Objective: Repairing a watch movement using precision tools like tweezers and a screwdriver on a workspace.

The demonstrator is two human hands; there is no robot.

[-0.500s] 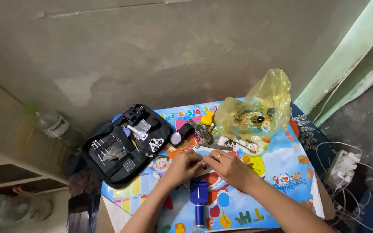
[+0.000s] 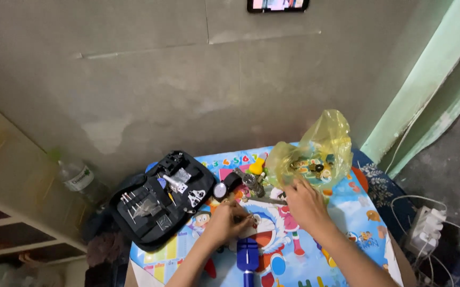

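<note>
My left hand (image 2: pixel 223 222) rests on the cartoon-print table top (image 2: pixel 347 234), its fingers pinched together on something small that I cannot make out. My right hand (image 2: pixel 305 204) lies further right, with spread fingertips at the lower edge of a crumpled yellow plastic bag (image 2: pixel 315 151) that holds small dark and metal parts. A thin metal tool (image 2: pixel 264 201) lies between the two hands. A blue block-shaped tool (image 2: pixel 247 255) stands just below my left hand. Two watches (image 2: pixel 223 188) (image 2: pixel 252 180) lie behind the hands.
An open black tool case (image 2: pixel 158 204) with small tools overhangs the table's left edge. A plastic bottle (image 2: pixel 77 178) stands on the floor at left. A white power strip (image 2: pixel 426 228) with cables lies at right. The wall is close behind, with a phone (image 2: pixel 277 4) mounted high.
My hands were together at the table's middle. My right hand has moved up and right to the yellow bag, while the left stays near the middle.
</note>
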